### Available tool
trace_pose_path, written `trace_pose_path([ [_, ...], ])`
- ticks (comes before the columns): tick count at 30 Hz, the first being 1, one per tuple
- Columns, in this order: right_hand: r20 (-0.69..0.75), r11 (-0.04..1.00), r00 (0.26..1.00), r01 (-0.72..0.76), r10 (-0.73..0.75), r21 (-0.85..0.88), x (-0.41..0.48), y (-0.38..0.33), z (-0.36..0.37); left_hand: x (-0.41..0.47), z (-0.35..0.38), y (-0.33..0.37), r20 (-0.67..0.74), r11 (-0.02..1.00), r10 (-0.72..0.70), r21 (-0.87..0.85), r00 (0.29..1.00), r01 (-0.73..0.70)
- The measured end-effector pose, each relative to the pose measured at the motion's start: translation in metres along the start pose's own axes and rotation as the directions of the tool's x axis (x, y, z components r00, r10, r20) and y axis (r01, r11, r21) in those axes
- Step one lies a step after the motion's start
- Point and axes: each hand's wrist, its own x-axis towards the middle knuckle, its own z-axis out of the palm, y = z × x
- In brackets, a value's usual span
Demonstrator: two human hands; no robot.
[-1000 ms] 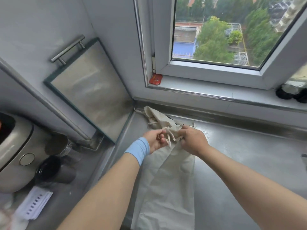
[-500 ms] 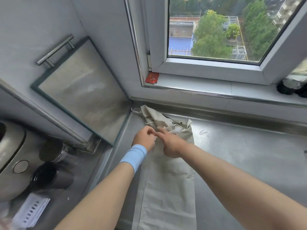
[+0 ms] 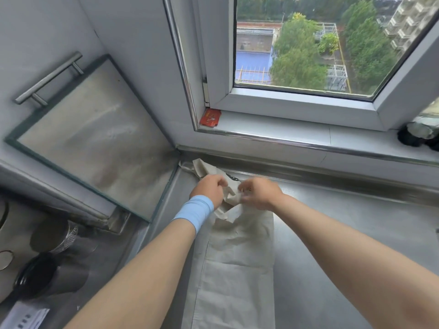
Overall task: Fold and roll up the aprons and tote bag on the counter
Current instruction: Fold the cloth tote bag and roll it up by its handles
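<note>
Pinching the crumpled far end of the beige apron (image 3: 237, 269) with both grips, just above frame centre. Left grip (image 3: 209, 189), blue wristband (image 3: 193, 213) behind it, curled into the bunch from the left. Right grip (image 3: 259, 193), motion-blurred, curled onto the same bunch from the right, apparently nipping cloth too. Lying otherwise as a long, narrow folded strip on the steel desk (image 3: 344, 222), from frame centre down past the bottom edge, with a loose tail reaching up-left toward the corner under the window sill.

Likely to handle as thin, limp cotton: light, soft, too floppy to keep a crease unaided, not fragile, apt to slide a little on smooth steel and to sag wherever unsupported. Best taken at the 2 far corners or along both long edges, thumbs on top, keeping tension across the width. Better not to grab the middle of the bunch, for fear of wadding it. For rolling, probably wise to tuck loose tails in first, then start from 1 short end and press down while turning.

Against 0.5 s ago: grips then touching at the top of the strip, now slightly apart with raised cloth between; wrinkling now further down the strip. Against 1.0 s ago: thin ties then dangling between the grips, now out of sight.
</note>
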Motion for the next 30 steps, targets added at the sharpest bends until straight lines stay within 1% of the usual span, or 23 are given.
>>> trace_pose_path([
  [1, 0.011, 0.997, 1.0, 0.012, -0.011, -0.08, 0.005, -0.003, 0.0, 0.004, -0.001, 0.002, -0.002, 1.0, -0.001, 0.0, 1.0, 0.001],
  [2, -0.021, 0.993, 1.0, 0.016, -0.019, -0.114, 0.01, -0.007, -0.001, 0.008, -0.003, 0.003, -0.005, 1.0, 0.0, 0.006, 1.0, 0.0],
  [4, -0.163, 0.997, 0.985, 0.05, -0.059, -0.056, 0.014, -0.011, -0.008, 0.01, -0.005, 0.001, 0.015, 0.998, 0.038, 0.049, 0.999, -0.038],
  [5, -0.26, 0.993, 0.958, 0.117, -0.117, -0.017, 0.016, -0.013, -0.012, 0.011, -0.005, 0.0, 0.046, 0.994, 0.075, 0.078, 0.996, -0.079],
  [7, -0.424, 0.944, 0.856, 0.33, -0.296, 0.007, 0.02, -0.014, -0.024, 0.014, -0.007, -0.001, 0.088, 0.979, 0.155, 0.116, 0.984, -0.165],
  [9, -0.501, 0.874, 0.752, 0.486, -0.428, -0.017, 0.022, -0.016, -0.036, 0.019, -0.014, 0.005, 0.04, 0.974, 0.188, 0.117, 0.981, -0.192],
  [11, -0.547, 0.855, 0.711, 0.518, -0.441, -0.016, 0.021, -0.019, -0.048, 0.027, -0.024, 0.013, -0.07, 0.973, 0.201, 0.133, 0.977, -0.191],
  [13, -0.612, 0.872, 0.706, 0.487, -0.357, 0.054, 0.019, -0.021, -0.058, 0.033, -0.037, 0.022, -0.143, 0.966, 0.204, 0.189, 0.969, -0.175],
  [14, -0.617, 0.889, 0.739, 0.437, -0.27, 0.134, 0.018, -0.021, -0.063, 0.035, -0.045, 0.028, -0.154, 0.964, 0.201, 0.205, 0.967, -0.168],
  [16, -0.561, 0.923, 0.825, 0.259, -0.058, 0.286, 0.016, -0.022, -0.071, 0.04, -0.061, 0.037, -0.171, 0.969, 0.206, 0.172, 0.964, -0.177],
  [17, -0.523, 0.922, 0.851, 0.166, 0.045, 0.35, 0.016, -0.023, -0.075, 0.041, -0.069, 0.042, -0.195, 0.973, 0.213, 0.135, 0.957, -0.189],
  [18, -0.489, 0.896, 0.86, 0.096, 0.145, 0.434, 0.015, -0.024, -0.079, 0.042, -0.074, 0.048, -0.231, 0.975, 0.222, 0.08, 0.947, -0.209],
  [19, -0.442, 0.827, 0.866, 0.061, 0.235, 0.559, 0.015, -0.026, -0.082, 0.043, -0.079, 0.053, -0.28, 0.967, 0.248, 0.014, 0.927, -0.255],
  [20, -0.362, 0.694, 0.879, 0.049, 0.311, 0.718, 0.016, -0.029, -0.084, 0.044, -0.081, 0.058, -0.333, 0.947, 0.283, -0.053, 0.899, -0.318],
  [21, -0.268, 0.532, 0.901, 0.05, 0.341, 0.845, 0.017, -0.031, -0.085, 0.044, -0.082, 0.061, -0.372, 0.925, 0.302, -0.109, 0.878, -0.365],
  [22, -0.191, 0.408, 0.926, 0.045, 0.325, 0.912, 0.018, -0.031, -0.086, 0.042, -0.081, 0.063, -0.392, 0.916, 0.291, -0.149, 0.873, -0.372],
  [23, -0.152, 0.362, 0.947, 0.041, 0.284, 0.931, 0.023, -0.026, -0.083, 0.038, -0.078, 0.064, -0.393, 0.918, 0.272, -0.167, 0.878, -0.359],
  [24, -0.151, 0.421, 0.958, 0.036, 0.244, 0.907, 0.028, -0.019, -0.079, 0.034, -0.073, 0.063, -0.377, 0.923, 0.267, -0.165, 0.887, -0.348],
  [25, -0.177, 0.517, 0.959, 0.04, 0.22, 0.855, 0.027, -0.013, -0.076, 0.029, -0.065, 0.061, -0.346, 0.93, 0.277, -0.139, 0.896, -0.341],
  [26, -0.221, 0.623, 0.95, 0.038, 0.219, 0.781, 0.027, -0.007, -0.072, 0.024, -0.055, 0.056, -0.3, 0.94, 0.291, -0.089, 0.909, -0.33],
  [27, -0.252, 0.696, 0.94, 0.023, 0.229, 0.718, 0.021, -0.004, -0.07, 0.02, -0.044, 0.05, -0.228, 0.95, 0.294, -0.038, 0.928, -0.31],
  [29, -0.293, 0.782, 0.909, -0.055, 0.296, 0.62, 0.007, 0.002, -0.06, 0.015, -0.021, 0.039, -0.048, 0.97, 0.239, 0.058, 0.97, -0.236],
  [30, -0.28, 0.808, 0.898, -0.125, 0.339, 0.575, 0.002, 0.007, -0.051, 0.015, -0.01, 0.033, 0.03, 0.977, 0.189, 0.093, 0.982, -0.191],
])
